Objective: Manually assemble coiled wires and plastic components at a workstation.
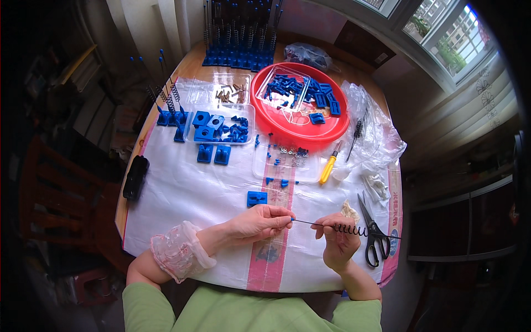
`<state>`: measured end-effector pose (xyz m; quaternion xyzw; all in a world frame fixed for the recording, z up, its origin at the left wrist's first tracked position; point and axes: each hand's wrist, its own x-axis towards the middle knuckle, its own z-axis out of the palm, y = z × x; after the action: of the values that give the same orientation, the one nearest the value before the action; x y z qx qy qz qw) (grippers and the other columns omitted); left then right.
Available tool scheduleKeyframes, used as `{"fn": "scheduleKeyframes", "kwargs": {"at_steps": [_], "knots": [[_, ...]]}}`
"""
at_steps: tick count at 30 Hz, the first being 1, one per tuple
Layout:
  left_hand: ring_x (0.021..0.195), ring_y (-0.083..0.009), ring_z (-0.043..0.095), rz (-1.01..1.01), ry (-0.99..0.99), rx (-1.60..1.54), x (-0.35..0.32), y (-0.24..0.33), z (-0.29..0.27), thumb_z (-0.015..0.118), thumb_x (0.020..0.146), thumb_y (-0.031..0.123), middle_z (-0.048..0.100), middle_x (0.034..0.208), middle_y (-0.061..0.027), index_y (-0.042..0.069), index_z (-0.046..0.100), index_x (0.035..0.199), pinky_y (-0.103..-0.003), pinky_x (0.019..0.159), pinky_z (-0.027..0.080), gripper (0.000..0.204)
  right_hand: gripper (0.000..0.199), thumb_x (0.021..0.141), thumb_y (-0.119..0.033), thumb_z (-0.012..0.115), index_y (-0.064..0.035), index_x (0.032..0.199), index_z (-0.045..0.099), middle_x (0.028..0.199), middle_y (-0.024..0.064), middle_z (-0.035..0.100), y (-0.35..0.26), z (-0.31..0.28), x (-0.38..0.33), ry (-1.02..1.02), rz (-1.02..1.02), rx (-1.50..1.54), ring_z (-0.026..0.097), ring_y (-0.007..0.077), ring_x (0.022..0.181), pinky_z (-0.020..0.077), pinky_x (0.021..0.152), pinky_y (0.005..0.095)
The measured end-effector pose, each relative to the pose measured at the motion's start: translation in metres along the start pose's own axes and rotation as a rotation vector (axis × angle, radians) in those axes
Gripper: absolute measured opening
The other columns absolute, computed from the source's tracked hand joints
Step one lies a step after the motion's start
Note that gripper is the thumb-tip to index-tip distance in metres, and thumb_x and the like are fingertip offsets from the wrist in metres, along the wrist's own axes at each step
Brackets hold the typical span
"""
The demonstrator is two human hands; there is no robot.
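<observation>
A thin black rod with a spiral coil (350, 228) lies crosswise between my hands, its coil toward the right. My right hand (339, 243) is closed around the rod at the coil's left end, with the coil sticking out past the fingers. My left hand (260, 223) pinches a small blue tip (292, 219) at the rod's left end. Just beyond my left hand sits a blue rectangular base piece (257, 199) on the white and pink cloth (182, 188). Black-handled scissors (376, 235) lie beside my right hand, under the rod's far end.
A red round tray (260, 119) holds blue parts. Clear plastic boxes hold blue blocks (204, 133), brass pieces (229, 93) and small nuts (296, 152). A yellow-handled screwdriver (328, 167) lies nearby. Assembled coil rods (238, 50) stand at the back. A black case (136, 177) lies left.
</observation>
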<state>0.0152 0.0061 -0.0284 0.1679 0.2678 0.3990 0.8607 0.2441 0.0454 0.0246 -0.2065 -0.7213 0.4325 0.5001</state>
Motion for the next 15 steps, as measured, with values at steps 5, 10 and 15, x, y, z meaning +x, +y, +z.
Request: {"fn": "scheduleKeyframes", "kwargs": {"at_steps": [5,10,15], "knots": [[0.100,-0.0086,0.061,-0.005,0.008,-0.005,-0.0004,-0.0001,0.0006,0.062,0.105,0.013,0.066,0.105,-0.0018,0.004,0.065,0.121,-0.024,0.088,0.050,0.019,0.010,0.099,0.003,0.062,0.0029,0.107,0.055,0.092,0.0190,0.071,-0.0008,0.0005,0.0010,-0.009,-0.001,0.004,0.064,0.0177,0.069,0.0526,0.061,0.0276],[0.100,-0.0092,0.061,-0.001,-0.001,-0.001,0.0001,-0.0005,-0.0003,0.062,0.105,0.012,0.066,0.106,-0.0020,0.004,0.065,0.121,-0.024,0.090,0.051,0.019,0.011,0.099,0.004,0.062,0.0029,0.107,0.055,0.093,0.0190,0.071,0.0002,-0.0011,0.0003,-0.021,-0.007,-0.001,0.064,0.0176,0.069,0.0525,0.061,0.0277],[0.099,-0.0094,0.061,-0.001,0.005,0.007,0.0001,-0.0010,-0.0010,0.062,0.104,0.013,0.066,0.106,-0.0020,0.004,0.065,0.121,-0.025,0.090,0.051,0.019,0.011,0.098,0.006,0.062,0.0034,0.107,0.055,0.093,0.0192,0.070,0.0010,-0.0010,-0.0001,-0.024,0.001,0.011,0.063,0.0176,0.070,0.0525,0.062,0.0276]]}}
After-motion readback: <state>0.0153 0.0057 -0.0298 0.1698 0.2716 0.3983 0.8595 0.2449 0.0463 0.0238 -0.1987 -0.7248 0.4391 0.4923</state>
